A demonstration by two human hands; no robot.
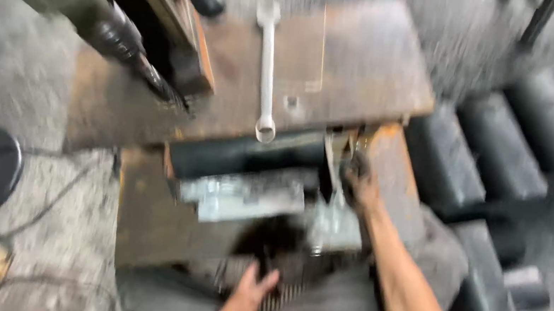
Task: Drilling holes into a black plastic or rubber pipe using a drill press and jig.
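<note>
Metal bracket (334,216) just beside right hand (361,184) (grip unclear), left hand (247,298) spread below.

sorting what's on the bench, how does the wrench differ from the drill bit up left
The wrench is pale silvery metal; the drill bit is dark. The wrench lies flat and loose on the rusty plate; the bit hangs slanted from the machine, its tip near the plate. Both are long, slim metal tools, untouched by either hand.
</note>
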